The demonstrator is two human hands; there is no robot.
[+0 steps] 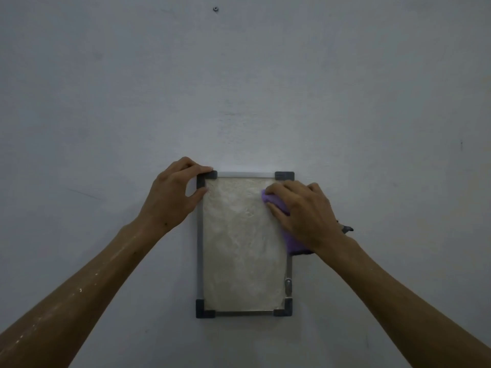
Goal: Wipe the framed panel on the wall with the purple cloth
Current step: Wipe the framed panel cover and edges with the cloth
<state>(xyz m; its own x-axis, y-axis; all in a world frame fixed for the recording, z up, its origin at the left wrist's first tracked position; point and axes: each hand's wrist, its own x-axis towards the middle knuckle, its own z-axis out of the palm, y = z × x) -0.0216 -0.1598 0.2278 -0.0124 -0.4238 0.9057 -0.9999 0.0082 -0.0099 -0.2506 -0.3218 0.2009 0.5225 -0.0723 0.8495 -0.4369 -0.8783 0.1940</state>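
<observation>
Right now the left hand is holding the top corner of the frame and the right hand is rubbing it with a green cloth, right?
Not quite: the cloth is purple, not green, as the head view shows. The rest holds: the left hand holds the top left corner of the framed panel, and the right hand presses the cloth against it.

Your two bare forearms, with no sleeves.

Your left forearm (87, 282) carries small white specks and streaks along its upper side, like dried splashes, and a few tiny dark dots near the wrist. Your left hand (172, 192) wears no ring. At the wrist of your right hand (305, 211) a small dark object (346, 229) sticks out; what it is cannot be told.
</observation>
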